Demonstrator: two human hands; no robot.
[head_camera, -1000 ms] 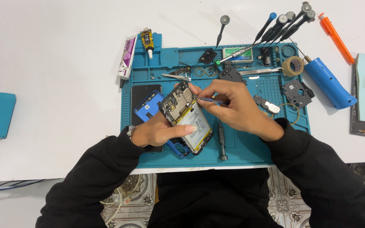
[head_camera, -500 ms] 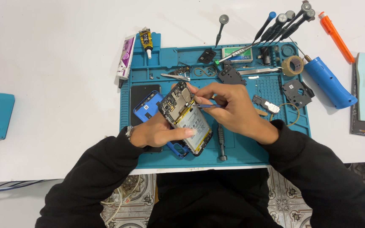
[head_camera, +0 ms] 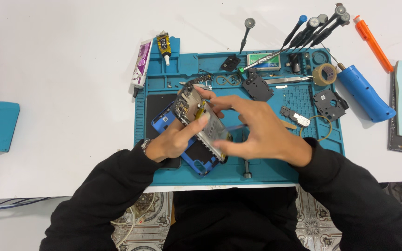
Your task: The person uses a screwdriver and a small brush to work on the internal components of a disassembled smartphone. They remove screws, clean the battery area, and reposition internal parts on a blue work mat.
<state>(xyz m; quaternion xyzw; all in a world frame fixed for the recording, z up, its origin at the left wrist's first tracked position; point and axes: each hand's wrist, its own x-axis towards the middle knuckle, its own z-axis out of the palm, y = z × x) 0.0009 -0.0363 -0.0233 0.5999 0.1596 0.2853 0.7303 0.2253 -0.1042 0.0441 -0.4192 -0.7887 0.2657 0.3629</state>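
Teal silicone repair mat [head_camera: 266, 174] on the white counter [head_camera: 70, 69] is the landmark: above its left-centre the left hand [head_camera: 170, 142] holds an opened phone chassis [head_camera: 201, 122] tilted, fingers wrapped under its edge. The right hand [head_camera: 259, 135], fingers spread, pinches the chassis's lower corner. Best, I judge, to keep the frame braced over the blue back cover [head_camera: 196, 160], avoiding flex near the exposed board.

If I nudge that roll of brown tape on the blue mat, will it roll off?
Probably not: the tape roll lies flat on its side on the mat, so it should slide rather than roll. It looks small and hollow, likely light and easily shifted.
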